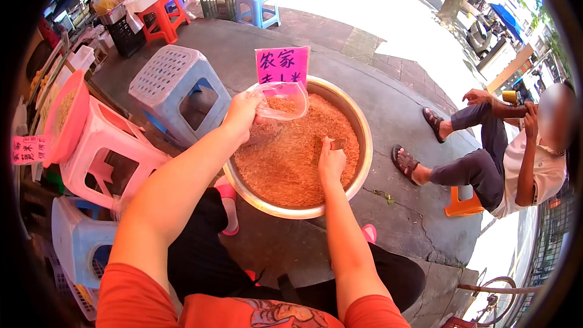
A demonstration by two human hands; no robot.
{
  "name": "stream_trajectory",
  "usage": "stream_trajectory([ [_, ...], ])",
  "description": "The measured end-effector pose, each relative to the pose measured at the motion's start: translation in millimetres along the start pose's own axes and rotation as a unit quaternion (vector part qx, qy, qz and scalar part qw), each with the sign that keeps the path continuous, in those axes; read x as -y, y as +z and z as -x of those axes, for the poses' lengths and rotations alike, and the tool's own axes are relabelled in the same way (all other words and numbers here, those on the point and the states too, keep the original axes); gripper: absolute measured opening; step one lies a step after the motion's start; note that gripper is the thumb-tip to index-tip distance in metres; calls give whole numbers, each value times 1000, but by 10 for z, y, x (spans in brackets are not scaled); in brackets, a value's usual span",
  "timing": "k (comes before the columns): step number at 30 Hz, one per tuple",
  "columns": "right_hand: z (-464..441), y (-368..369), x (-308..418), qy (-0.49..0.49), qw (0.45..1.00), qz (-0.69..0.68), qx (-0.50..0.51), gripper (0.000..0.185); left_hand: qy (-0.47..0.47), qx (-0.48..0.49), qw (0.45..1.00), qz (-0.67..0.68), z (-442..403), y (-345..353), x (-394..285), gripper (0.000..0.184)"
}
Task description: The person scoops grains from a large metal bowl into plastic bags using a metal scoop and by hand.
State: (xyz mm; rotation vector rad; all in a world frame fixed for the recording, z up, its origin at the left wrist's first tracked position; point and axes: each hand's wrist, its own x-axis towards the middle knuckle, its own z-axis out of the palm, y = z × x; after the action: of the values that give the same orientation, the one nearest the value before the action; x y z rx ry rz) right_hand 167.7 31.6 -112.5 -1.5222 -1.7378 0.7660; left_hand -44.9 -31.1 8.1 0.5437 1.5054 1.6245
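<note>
A wide metal basin (365,146) holds a heap of reddish-brown grain (279,170). My left hand (245,114) grips a clear plastic container (291,102) over the basin's upper left part, with some grain visible in it. Inside the basin, my right hand (331,161) is closed around a small brown handle (338,144); its other end is hidden in or behind the grain. Behind the container, a pink sign (282,64) with black handwriting stands at the far rim, its lower part partly covered.
Left of the basin are a grey-blue stool (167,79), a pink stool (109,146) bearing a pink bowl (65,115), and a light-blue stool (82,237). A person (528,164) sits at the right. Red and blue stools with goods stand farther back.
</note>
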Motion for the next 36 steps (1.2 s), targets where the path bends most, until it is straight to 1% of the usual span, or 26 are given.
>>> stream_trajectory([
  [1,-13,-4,-47,7,1000,-16,-4,36,22,17,999,-36,19,68,45,14],
  [2,-67,13,-141,-31,998,-43,-33,37,44,35,996,-72,36,125,81,16],
  [4,-163,-73,-223,60,984,-170,11,38,13,38,994,-99,76,213,107,17],
  [5,-200,-93,-251,105,966,-233,33,39,-2,40,993,-114,97,252,110,18],
  [6,-203,-156,-165,122,957,-263,25,39,-2,49,991,-126,153,297,59,20],
  [9,-258,-338,15,115,962,-247,0,39,-6,51,984,-171,94,326,175,23],
  [12,-346,-459,69,118,949,-290,-28,38,29,46,977,-205,47,329,304,34],
  [14,-376,-585,203,120,945,-302,-41,38,31,57,954,-291,43,310,359,39],
  [15,-377,-640,282,111,945,-302,-50,39,32,63,940,-334,41,291,393,42],
  [18,-361,-760,526,75,944,-312,-74,39,52,66,925,-371,8,219,594,45],
  [20,-337,-787,663,39,939,-329,-89,39,44,63,927,-368,-22,201,662,45],
  [21,-287,-806,768,19,942,-325,-87,39,40,61,928,-366,-35,199,683,45],
  [23,-181,-790,971,-23,945,-316,-82,39,40,59,946,-315,-114,190,768,41],
  [24,-171,-713,988,-66,959,-263,-85,36,40,57,955,-289,-106,210,732,40],
  [25,-147,-672,1001,-144,962,-213,-96,32,28,68,963,-260,-101,224,694,37],
  [27,-74,-622,1063,-296,942,-110,-114,22,5,88,976,-201,-57,251,583,31],
  [28,-51,-598,1065,-314,934,-113,-124,14,-1,86,977,-197,-17,268,528,29],
  [29,-53,-591,1058,-316,930,-108,-151,12,-6,84,978,-192,20,287,479,26],
  [31,-105,-562,966,-264,934,-151,-187,15,-3,83,980,-183,26,261,455,24],
  [33,-191,-598,824,-192,960,-123,-161,22,13,90,980,-175,-11,241,519,24],
  [34,-227,-603,741,-155,971,-106,-150,25,39,91,970,-223,-63,200,616,23],
  [36,-247,-524,486,-81,994,60,-51,32,90,93,938,-321,-137,112,780,20],
])
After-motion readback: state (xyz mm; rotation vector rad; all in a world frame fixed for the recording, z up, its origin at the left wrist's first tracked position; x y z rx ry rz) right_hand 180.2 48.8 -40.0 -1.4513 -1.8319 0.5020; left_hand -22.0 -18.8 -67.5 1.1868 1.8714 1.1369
